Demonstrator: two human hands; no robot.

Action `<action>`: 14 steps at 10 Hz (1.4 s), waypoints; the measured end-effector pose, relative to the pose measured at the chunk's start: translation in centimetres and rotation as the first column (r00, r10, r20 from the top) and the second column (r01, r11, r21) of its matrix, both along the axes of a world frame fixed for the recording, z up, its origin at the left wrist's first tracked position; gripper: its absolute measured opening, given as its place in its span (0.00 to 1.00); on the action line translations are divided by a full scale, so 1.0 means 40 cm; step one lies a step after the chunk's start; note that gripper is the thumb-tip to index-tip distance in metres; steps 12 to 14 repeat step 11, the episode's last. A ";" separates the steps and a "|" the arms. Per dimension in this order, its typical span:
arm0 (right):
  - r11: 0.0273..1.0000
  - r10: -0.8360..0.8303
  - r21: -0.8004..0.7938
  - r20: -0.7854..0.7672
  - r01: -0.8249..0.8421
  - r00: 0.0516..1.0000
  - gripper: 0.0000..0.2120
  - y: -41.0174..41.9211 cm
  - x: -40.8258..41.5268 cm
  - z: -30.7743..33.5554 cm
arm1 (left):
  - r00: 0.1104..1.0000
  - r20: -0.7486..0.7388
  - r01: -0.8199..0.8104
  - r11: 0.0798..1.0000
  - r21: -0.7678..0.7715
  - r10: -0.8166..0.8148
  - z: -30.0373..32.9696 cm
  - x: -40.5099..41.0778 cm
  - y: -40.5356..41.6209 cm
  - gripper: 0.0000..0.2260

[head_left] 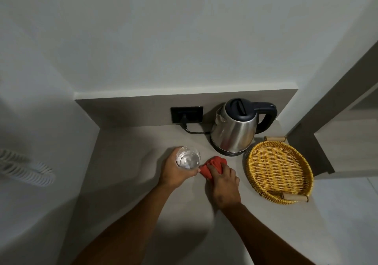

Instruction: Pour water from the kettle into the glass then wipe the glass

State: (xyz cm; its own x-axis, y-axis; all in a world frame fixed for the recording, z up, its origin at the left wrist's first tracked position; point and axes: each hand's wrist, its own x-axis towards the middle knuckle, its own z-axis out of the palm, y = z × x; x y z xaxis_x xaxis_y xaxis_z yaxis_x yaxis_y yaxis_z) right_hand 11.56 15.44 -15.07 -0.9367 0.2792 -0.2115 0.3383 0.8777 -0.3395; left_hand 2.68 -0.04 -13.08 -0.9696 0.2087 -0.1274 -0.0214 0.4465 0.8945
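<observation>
A clear glass (188,158) with water in it stands upright on the grey counter (131,154), and my left hand (174,171) is wrapped around its left and near side. Pressed against the glass's right side is a red cloth (213,166), bunched in my right hand (223,183). The steel kettle (235,129) with its black lid and handle sits on its base behind and to the right of the glass, spout toward the left.
A yellow wicker tray (280,168) with wooden handles lies right of the kettle. The kettle's black cord runs to a wall socket (187,115) on the back panel. A white coiled cable (26,168) hangs at the left, off the counter.
</observation>
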 end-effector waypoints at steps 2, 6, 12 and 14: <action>0.985 -0.099 -0.145 -0.045 0.091 0.994 0.26 0.022 -0.009 0.029 | 0.999 0.029 0.018 1.000 0.019 -0.018 -0.003 -0.001 -0.001 0.36; 0.843 -0.536 -0.109 -0.066 0.527 0.842 0.24 0.301 0.019 0.067 | 1.000 0.003 -0.017 0.998 -0.068 0.017 -0.059 0.008 -0.004 0.36; 0.941 -0.337 -0.043 -0.176 0.335 0.925 0.31 0.255 0.011 0.092 | 0.994 -0.112 0.012 0.998 0.055 -0.006 -0.034 0.046 -0.007 0.43; 0.941 -0.337 -0.043 -0.176 0.335 0.925 0.31 0.255 0.011 0.092 | 0.994 -0.112 0.012 0.998 0.055 -0.006 -0.034 0.046 -0.007 0.43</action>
